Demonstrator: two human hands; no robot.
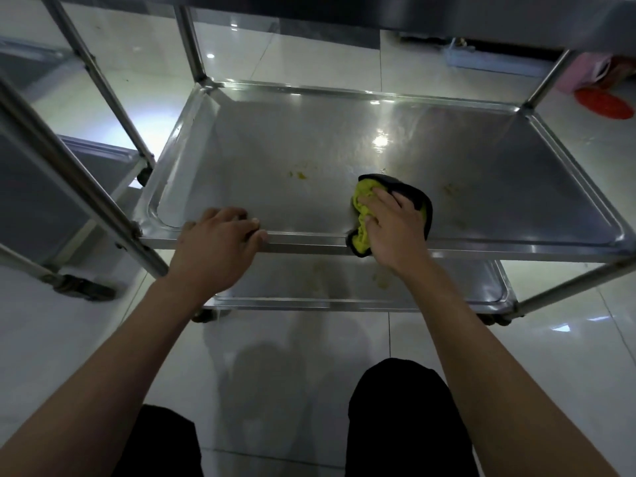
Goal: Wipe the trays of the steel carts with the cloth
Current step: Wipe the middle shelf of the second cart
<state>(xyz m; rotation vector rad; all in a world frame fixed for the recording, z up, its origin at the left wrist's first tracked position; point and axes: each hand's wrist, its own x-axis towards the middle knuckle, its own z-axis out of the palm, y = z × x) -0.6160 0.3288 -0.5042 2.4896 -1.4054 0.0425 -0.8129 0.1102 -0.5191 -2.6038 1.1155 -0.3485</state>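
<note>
The middle shelf of the steel cart is a shallow rectangular stainless-steel tray [261,139] with a raised rolled rim and rounded corners, its flat bed dull grey and streaked with glare from ceiling lights. A small yellow smear [298,174] sits near the centre of the bed, and a fainter yellowish mark [450,189] lies to the right of the cloth. The crumpled yellow-green cloth with a dark grey backing [413,195] rests on the tray's near part, one end draped over the front rim. The right hand [390,223] presses down flat on it, fingers spread over the yellow folds (not closed around the cloth, so far as can be seen). The left hand [220,241] grips the tray's front rim left of the cloth, fingers curled over the edge and thumb on the rim's top. Below, a second steel tray [475,287] of the same shape shows pale yellowish stains. Another steel cart [41,187] stands to the left on the glossy white tiled floor [303,366].
</note>
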